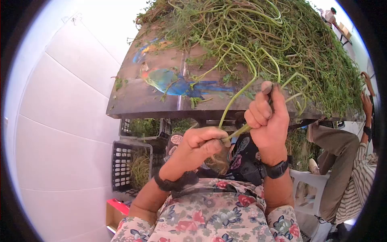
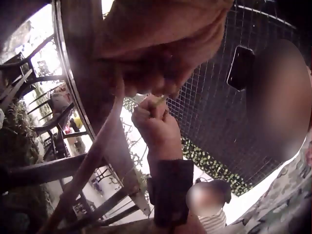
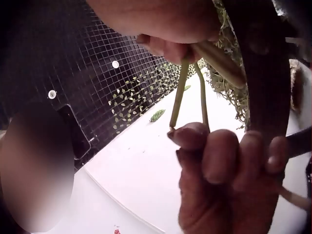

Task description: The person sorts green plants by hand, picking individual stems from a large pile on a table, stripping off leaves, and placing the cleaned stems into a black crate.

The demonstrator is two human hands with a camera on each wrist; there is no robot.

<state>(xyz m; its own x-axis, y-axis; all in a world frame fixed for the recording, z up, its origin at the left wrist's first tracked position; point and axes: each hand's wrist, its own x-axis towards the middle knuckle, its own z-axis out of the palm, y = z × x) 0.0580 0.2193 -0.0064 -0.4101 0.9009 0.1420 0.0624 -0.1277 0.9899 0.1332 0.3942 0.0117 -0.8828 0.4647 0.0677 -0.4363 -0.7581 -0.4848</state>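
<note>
A big heap of long green stems (image 1: 282, 40) covers the wooden table (image 1: 137, 101). Both hands work one pale green stem (image 1: 238, 94) that trails off the heap over the table's near edge. My right hand (image 1: 264, 111) grips it in a fist, thumb up, just at the table edge. My left hand (image 1: 215, 143) pinches the stem's lower end, below and left of the right hand. The right wrist view shows two thin stems (image 3: 178, 97) running between the right hand (image 3: 165, 29) above and the left hand (image 3: 224, 175) below. In the left wrist view the right hand (image 2: 153, 122) pinches a stem tip (image 2: 159, 101).
A blue bird is painted on the table's bare left part (image 1: 177, 84). Black crates (image 1: 123, 161) with greens stand under the table at the left. A white plastic chair (image 1: 310, 185) and a seated person in a striped shirt (image 1: 358, 177) are at the right.
</note>
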